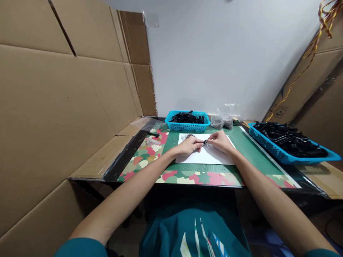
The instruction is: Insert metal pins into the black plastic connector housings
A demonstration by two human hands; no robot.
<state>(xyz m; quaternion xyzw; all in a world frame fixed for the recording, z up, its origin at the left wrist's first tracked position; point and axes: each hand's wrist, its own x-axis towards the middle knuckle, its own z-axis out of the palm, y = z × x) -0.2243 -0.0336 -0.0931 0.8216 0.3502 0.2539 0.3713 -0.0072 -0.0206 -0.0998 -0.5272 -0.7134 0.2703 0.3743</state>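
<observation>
Holding a small black part [205, 142] over the white sheet [214, 159], pinched at the fingertips between left hand [189, 145] at nine o'clock and right hand [220, 141] at three, both closed down narrow. Looks like a fine two-handed step on this single part, near the metal bits [189, 135] heaped toward ten o'clock. Seems to call next for a steady left pinch, light and exact pressure from the right, and care not to drop anything tiny.

Supplied, apparently, from blue baskets of black parts: left basket [187, 126] at eleven o'clock, right basket [268, 145] at three.

Hard to make out: the part's shape, mostly covered by fingers. Impossible to tell of any metal bit in the right fingertips, or of contact between part and sheet. Blurred by clear plastic: the contents of the bags [217, 121] at one o'clock. Cut off by the frame: wires [311, 53] between one and two, and both upper arms.
</observation>
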